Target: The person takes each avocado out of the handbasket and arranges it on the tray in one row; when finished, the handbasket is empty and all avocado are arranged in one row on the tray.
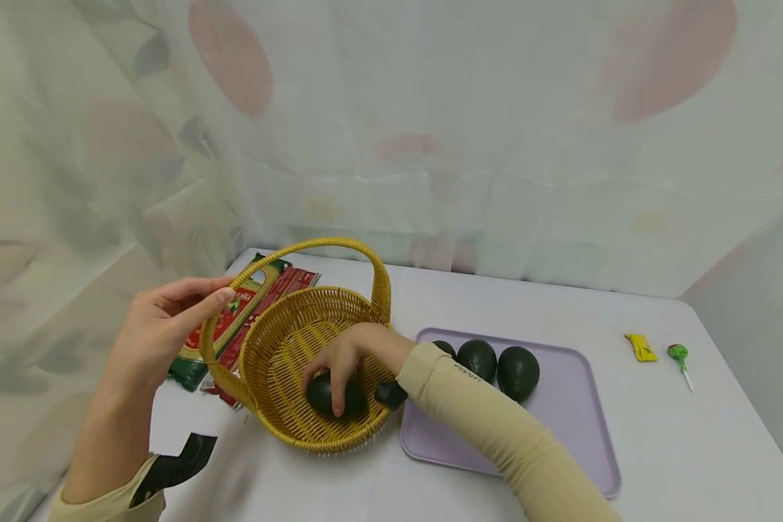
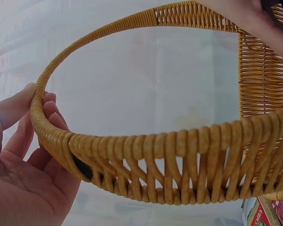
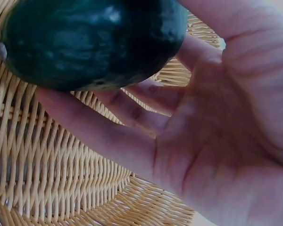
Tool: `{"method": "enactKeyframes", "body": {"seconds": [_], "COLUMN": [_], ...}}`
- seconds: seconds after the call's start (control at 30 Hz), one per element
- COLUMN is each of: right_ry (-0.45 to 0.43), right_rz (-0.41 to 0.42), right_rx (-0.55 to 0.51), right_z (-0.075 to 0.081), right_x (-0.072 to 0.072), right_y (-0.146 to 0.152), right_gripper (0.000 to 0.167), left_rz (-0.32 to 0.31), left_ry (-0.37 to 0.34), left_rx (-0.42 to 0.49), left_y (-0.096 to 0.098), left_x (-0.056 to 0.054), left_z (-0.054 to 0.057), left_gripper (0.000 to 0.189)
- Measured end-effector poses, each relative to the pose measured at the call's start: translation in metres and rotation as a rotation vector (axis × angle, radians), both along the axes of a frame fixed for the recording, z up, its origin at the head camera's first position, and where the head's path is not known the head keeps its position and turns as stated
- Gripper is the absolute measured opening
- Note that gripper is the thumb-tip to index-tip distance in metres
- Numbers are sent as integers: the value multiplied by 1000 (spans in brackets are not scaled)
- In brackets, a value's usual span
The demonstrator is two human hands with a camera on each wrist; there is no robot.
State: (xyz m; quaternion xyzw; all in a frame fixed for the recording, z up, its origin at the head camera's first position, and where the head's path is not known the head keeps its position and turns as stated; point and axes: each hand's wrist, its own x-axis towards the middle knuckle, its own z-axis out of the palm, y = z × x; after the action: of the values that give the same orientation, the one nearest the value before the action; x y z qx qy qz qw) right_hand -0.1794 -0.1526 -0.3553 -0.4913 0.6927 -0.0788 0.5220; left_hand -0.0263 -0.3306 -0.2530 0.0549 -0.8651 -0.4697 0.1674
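A yellow wicker basket (image 1: 287, 348) with a tall hoop handle (image 2: 54, 61) stands on the white table, its opening facing me. My left hand (image 1: 163, 319) pinches one side of that handle between thumb and fingers; the left wrist view shows the thumb on one side and fingertips behind. Down inside the basket, my right hand (image 1: 349, 355) grips a dark green avocado (image 1: 333, 397) near the front wall. Seen from the right wrist, the avocado (image 3: 89, 44) has a pale stem end and the fingers curve round it, with the woven basket wall (image 3: 61, 160) behind.
Right of the basket lies a purple tray (image 1: 561, 406) with three avocados (image 1: 518, 373) visible, partly behind my right sleeve. Green and red food packets (image 1: 235, 312) lie behind the basket's left side. A yellow wrapped candy (image 1: 641, 348) and a lollipop (image 1: 678, 354) are at far right.
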Motion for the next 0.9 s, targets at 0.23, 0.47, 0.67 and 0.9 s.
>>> {"method": "enactKeyframes", "body": {"seconds": [0.23, 0.47, 0.67, 0.9], "right_ry": [-38, -74, -74, -106], "right_rz": [-18, -29, -21, -49], "right_rx": [14, -8, -63, -124], "right_z": [2, 10, 21, 32], "right_x": [1, 0, -6, -18], "right_y": [2, 8, 19, 39], "right_gripper": [64, 65, 66, 66], "left_rz": [-3, -8, -11, -6], "left_ry": [3, -4, -12, -6], "left_rx": [-10, -5, -8, -11], "left_y": [1, 0, -3, -4], "left_x": [-1, -3, -1, -1], "left_z": [0, 0, -1, -2], "left_gripper": [15, 17, 19, 22]}}
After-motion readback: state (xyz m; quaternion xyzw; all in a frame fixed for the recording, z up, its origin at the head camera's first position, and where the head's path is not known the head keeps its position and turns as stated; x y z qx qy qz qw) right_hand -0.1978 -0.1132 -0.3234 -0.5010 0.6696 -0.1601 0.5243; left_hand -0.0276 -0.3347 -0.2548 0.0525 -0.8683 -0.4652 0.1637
